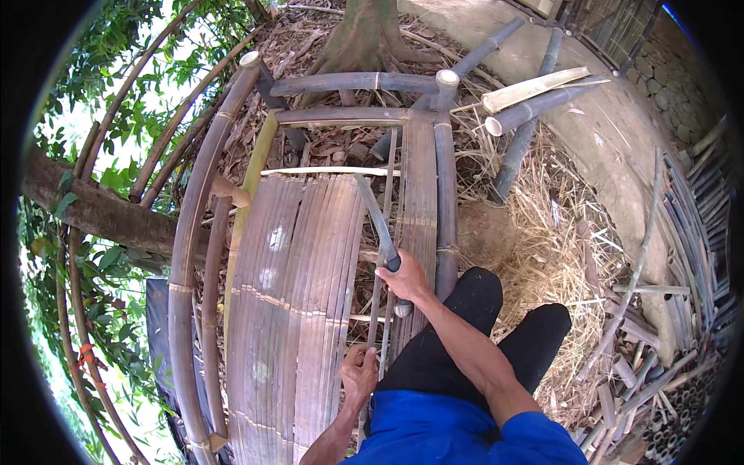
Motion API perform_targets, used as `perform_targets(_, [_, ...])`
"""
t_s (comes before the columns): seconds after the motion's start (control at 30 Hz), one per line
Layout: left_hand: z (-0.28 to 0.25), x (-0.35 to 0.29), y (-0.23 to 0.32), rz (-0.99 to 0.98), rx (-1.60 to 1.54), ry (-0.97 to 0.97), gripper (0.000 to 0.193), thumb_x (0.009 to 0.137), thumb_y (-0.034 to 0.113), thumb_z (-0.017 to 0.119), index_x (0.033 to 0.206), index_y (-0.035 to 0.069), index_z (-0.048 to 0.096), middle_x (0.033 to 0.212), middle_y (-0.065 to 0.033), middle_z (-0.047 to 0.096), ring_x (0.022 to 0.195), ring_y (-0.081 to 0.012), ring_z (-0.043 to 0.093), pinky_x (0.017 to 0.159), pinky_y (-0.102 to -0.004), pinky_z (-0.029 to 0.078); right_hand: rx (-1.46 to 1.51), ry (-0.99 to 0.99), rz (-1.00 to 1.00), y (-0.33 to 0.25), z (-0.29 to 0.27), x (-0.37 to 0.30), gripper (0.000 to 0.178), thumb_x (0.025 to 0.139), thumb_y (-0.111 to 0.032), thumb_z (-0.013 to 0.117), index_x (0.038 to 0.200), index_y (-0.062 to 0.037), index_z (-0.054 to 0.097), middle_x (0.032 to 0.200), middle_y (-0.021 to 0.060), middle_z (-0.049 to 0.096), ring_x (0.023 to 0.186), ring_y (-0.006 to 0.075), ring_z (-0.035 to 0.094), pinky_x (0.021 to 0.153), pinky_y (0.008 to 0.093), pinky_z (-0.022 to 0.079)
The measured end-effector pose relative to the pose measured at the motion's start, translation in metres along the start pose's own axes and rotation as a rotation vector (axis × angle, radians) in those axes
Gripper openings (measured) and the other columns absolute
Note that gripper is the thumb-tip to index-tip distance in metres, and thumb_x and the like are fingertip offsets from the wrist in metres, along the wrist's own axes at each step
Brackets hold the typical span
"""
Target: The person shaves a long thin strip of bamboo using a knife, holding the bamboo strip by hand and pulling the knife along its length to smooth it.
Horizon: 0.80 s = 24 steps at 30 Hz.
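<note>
My right hand [408,279] is closed around the dark handle of a machete [377,215], whose grey blade points away and slightly left. Lower down, my left hand [359,377] pinches a long narrow bamboo strip [376,306] that runs away from me beneath the machete. Both hands are over the gap in a bamboo bench. On the left side of that gap lie flat bamboo slats [298,248], side by side; a wider slatted section [419,186] borders it on the right. A pale crosspiece [329,170] spans the bench beyond the slats.
Thick bamboo poles [186,225] frame the bench at left. My black-clad knees [474,298] are beside its right edge. Straw-like shavings [554,232] cover the ground at right, near cut bamboo pieces [535,108]. A tree trunk [364,35] stands at the far end.
</note>
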<state>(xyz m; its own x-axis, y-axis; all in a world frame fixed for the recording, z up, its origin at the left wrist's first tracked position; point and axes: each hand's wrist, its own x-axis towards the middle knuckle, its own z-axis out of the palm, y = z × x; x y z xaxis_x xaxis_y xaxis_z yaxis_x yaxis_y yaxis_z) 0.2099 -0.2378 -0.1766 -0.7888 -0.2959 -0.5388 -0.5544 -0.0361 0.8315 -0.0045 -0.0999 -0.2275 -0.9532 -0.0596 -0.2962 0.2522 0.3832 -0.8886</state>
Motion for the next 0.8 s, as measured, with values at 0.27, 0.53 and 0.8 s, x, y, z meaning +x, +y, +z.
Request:
perform_targets(0.27, [0.015, 0.026, 0.007, 0.018, -0.012, -0.037, 0.017, 0.099, 0.015, 0.066, 0.103, -0.001, 0.065, 0.058, 0.0006, 0.055, 0.047, -0.0058, 0.047, 0.041, -0.027, 0.035, 0.05, 0.03, 0.006, 0.01, -0.012, 0.032, 0.033, 0.078, -0.023, 0.082, 0.092, -0.0009, 0.063, 0.077, 0.0135, 0.066, 0.076, 0.0288, 0.067, 0.071, 0.0415, 0.052])
perform_targets(0.53, [0.018, 0.029, 0.01, 0.017, 0.006, -0.014, 0.016, 0.099, 0.015, 0.066, 0.103, -0.001, 0.064, 0.058, 0.0004, 0.055, 0.047, -0.0055, 0.046, 0.042, -0.0278, 0.035, 0.008, 0.01, 0.018, 0.001, -0.015, 0.033, 0.033, 0.079, -0.023, 0.081, 0.094, -0.0004, 0.062, 0.077, 0.0129, 0.066, 0.073, 0.0268, 0.068, 0.069, 0.0422, 0.053])
perform_targets(0.8, [0.018, 0.031, 0.006, 0.02, 0.011, -0.019, 0.021, 0.101, 0.021, 0.065, 0.107, 0.001, 0.063, 0.058, -0.0009, 0.057, 0.044, -0.0069, 0.048, 0.039, -0.0256, 0.035, 0.126, -0.04, 0.059, -0.011, -0.018, 0.033, 0.027, 0.08, -0.016, 0.081, 0.089, -0.003, 0.059, 0.067, 0.007, 0.063, 0.054, 0.0177, 0.063, 0.05, 0.036, 0.051])
